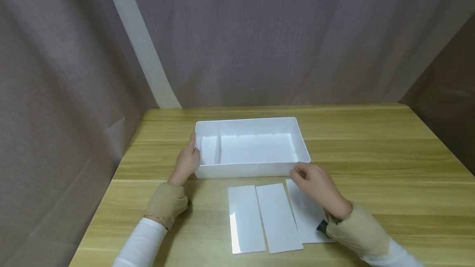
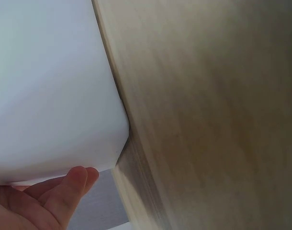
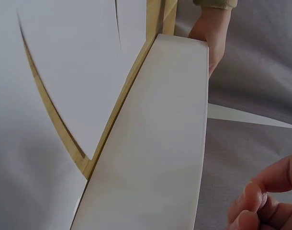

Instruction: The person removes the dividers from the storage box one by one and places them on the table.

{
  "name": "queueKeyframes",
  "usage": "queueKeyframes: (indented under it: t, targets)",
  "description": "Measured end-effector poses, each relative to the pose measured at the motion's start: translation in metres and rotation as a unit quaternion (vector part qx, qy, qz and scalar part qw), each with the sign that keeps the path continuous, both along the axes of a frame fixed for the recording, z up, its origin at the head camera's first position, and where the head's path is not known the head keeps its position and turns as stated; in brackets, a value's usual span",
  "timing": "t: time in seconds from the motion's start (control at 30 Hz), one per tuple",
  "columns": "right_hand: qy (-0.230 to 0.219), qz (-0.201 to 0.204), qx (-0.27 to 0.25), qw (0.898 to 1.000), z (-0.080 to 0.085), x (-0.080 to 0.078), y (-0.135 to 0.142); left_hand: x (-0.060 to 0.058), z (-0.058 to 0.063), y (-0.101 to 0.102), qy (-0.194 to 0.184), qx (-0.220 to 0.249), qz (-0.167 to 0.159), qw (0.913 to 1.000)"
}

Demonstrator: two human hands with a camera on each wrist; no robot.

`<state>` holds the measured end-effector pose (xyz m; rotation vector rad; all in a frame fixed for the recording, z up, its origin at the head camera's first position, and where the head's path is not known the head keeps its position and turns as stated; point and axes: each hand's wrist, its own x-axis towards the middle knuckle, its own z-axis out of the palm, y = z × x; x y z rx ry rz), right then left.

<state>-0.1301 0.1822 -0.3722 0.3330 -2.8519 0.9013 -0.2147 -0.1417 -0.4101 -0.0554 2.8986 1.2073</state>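
A white plastic box with one divider stands on the wooden table, open side up. Against its left end lies my left hand, with extended fingers touching the outer wall. In the left wrist view, the fingertips meet the end wall near the box's corner. At the front right corner is my right hand, fingers curled in. The right wrist view shows its thumb and fingertips drawn together, with nothing visible between them, beside the box wall.
Three white rectangular panels lie flat in front of the box: a left one, a middle one and a right one, partly under my right forearm. Grey curtains hang behind and beside the wooden table.
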Motion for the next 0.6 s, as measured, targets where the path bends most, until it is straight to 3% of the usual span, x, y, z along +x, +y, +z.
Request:
queueKeyframes:
  t: [0.6]
  targets:
    - [-0.010, 0.032, 0.000, 0.999, 0.004, -0.008, -0.013, 0.000, -0.001, 0.000, 0.003, -0.006, 0.002, 1.0000]
